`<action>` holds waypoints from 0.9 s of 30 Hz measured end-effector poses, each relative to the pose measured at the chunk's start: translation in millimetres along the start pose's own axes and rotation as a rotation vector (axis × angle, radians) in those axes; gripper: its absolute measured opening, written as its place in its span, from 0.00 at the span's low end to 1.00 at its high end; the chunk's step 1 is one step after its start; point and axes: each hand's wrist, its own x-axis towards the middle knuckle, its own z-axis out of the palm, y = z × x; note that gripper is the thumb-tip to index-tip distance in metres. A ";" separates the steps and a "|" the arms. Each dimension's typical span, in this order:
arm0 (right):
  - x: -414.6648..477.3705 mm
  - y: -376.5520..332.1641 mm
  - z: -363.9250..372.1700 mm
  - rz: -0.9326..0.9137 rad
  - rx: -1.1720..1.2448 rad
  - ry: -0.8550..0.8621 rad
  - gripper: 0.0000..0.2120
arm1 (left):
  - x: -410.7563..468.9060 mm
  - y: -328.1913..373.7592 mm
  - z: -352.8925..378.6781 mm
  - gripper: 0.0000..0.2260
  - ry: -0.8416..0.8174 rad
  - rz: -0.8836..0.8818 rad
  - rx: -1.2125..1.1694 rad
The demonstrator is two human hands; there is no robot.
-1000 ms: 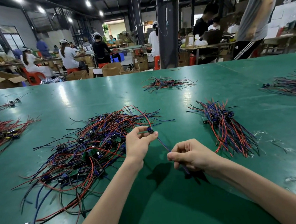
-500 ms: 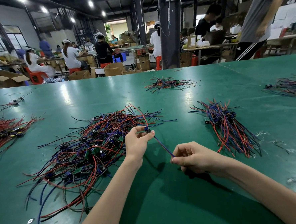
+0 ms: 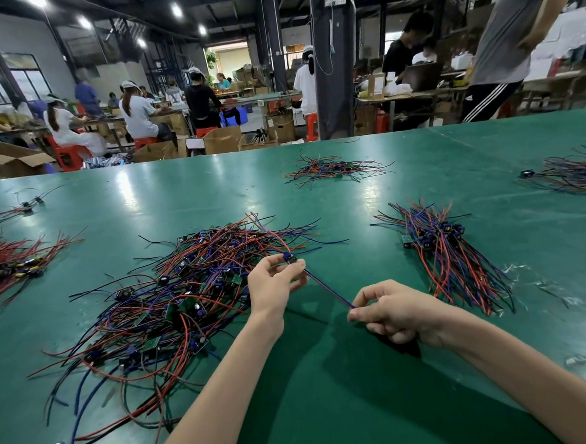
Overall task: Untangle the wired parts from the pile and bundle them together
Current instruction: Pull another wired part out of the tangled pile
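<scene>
A tangled pile (image 3: 172,297) of red, blue and black wires with small green boards lies on the green table (image 3: 330,408), left of centre. My left hand (image 3: 271,285) pinches the small blue component end of one wired part (image 3: 326,290) just right of the pile. The part's blue and red wires run taut down to my right hand (image 3: 389,310), which pinches them between thumb and fingers. A straightened bundle (image 3: 448,257) of the same parts lies to the right of both hands.
More wire heaps lie around: a red one (image 3: 9,266) at the left edge, a small one (image 3: 26,205) far left, one (image 3: 333,169) at the far middle, one (image 3: 580,170) at the right edge. People work at benches beyond the table.
My right hand has slid along the wires toward their ends, and the wire between the hands is drawn straighter. My left hand keeps its pinch on the component.
</scene>
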 end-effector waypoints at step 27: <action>-5.7 0.0 -15.1 -0.139 -0.017 -0.290 0.03 | -1.4 8.7 9.3 0.13 -0.100 -0.199 -0.143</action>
